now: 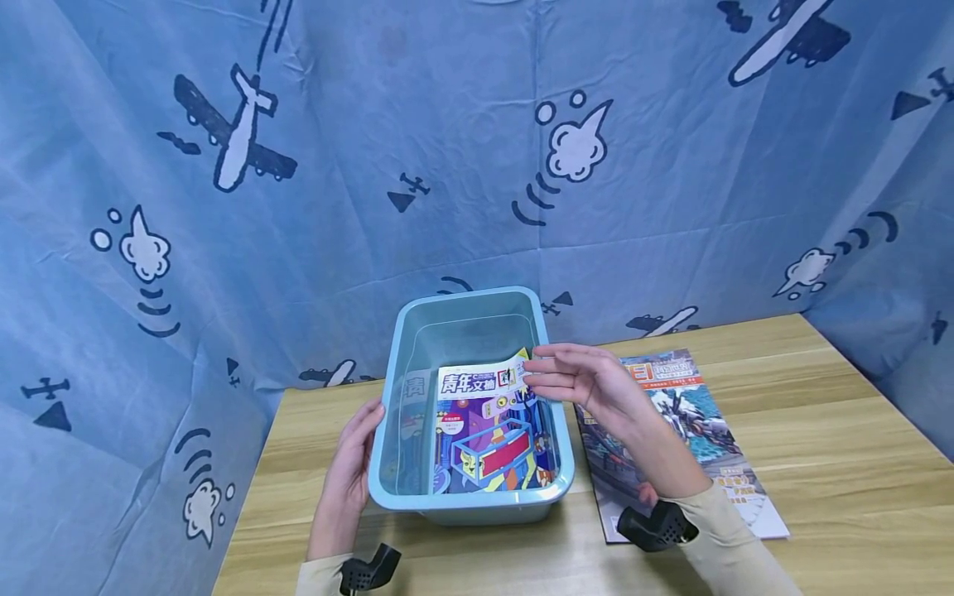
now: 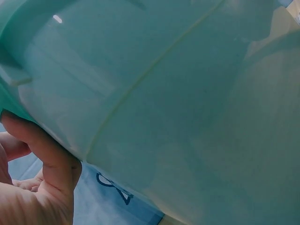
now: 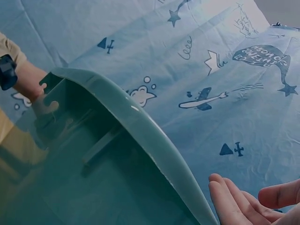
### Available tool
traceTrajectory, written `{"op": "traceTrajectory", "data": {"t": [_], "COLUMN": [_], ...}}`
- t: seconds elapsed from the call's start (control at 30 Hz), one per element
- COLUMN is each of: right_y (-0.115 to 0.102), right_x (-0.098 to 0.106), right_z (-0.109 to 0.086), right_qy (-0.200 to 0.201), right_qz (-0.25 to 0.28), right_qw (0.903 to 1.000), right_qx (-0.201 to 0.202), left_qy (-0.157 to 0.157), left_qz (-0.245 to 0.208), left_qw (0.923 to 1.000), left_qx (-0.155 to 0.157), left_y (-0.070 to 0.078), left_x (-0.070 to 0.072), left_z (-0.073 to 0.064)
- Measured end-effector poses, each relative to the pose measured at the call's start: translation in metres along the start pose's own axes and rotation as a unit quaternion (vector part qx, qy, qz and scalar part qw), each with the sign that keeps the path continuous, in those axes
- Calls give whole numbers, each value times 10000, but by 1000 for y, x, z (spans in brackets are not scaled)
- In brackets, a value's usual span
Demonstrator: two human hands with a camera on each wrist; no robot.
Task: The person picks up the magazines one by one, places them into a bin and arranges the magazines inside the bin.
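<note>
A light blue-green plastic bin stands at the middle of the table. Inside it lies a magazine with a purple cover and a white title band. My left hand grips the bin's left rim; from the left wrist view, a bent finger presses up beneath the rim. Over the right rim reaches my right hand, its fingers extended and holding nothing. In the right wrist view, those fingers are beside the rim. Under the right forearm lies a second magazine with a blue-and-red cover.
The wooden table extends to the right of the second magazine. Behind and at both sides hangs a blue cloth printed with planes and clouds. Black devices are strapped to both wrists.
</note>
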State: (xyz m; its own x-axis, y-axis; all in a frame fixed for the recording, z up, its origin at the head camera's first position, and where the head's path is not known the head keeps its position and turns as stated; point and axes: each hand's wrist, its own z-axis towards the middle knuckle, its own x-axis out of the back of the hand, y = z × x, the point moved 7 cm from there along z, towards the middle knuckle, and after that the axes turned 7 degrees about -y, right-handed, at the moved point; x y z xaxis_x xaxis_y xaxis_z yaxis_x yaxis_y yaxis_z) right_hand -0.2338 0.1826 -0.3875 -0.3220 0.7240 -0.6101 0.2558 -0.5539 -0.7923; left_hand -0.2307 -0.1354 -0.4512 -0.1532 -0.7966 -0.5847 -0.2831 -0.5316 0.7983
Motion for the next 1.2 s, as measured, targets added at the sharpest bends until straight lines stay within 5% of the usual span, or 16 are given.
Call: {"op": "traceTrajectory", "data": {"t": [1.2], "right_y": [-11], "right_x": [24], "right_z": [-11], "right_qy": [44], "right_qz": [-7], "right_qw": [9999], "right_qx": [131], "left_qy": [-163], "left_qz": [-42], "left_qw": [9998], "left_qx": [-132], "left_y": [2], "left_x": [-2], "left_z": [0]}}
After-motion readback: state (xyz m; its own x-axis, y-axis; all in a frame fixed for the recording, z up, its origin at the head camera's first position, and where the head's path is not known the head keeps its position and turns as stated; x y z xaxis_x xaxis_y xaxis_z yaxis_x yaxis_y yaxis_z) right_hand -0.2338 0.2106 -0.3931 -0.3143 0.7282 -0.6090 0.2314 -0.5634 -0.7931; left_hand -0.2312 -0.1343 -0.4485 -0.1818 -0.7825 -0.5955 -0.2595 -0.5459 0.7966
